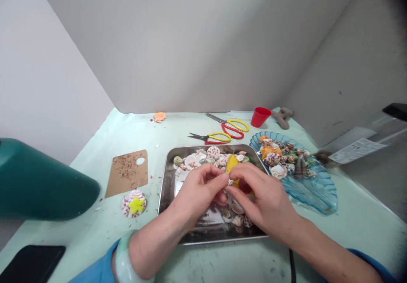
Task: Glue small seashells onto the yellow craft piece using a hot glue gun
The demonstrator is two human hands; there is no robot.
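White, dk-spotted shell [230, 182] pinched btwn my L fingers [218, 183] & R fingers [242, 199] over steel tray [163, 194]; prob. light, hard, a bit slippery, edges maybe brittle, so best held by sides w/ min. pressure.

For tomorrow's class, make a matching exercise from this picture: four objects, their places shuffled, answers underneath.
1. Metal tray
2. Red cup
3. Blue plate
4. Brown card

A. Right of the tray, with shells on it
B. Left of the tray
C. Beneath the left hand and right hand
D. At the back, behind the plate

Pairs: 1-C, 2-D, 3-A, 4-B
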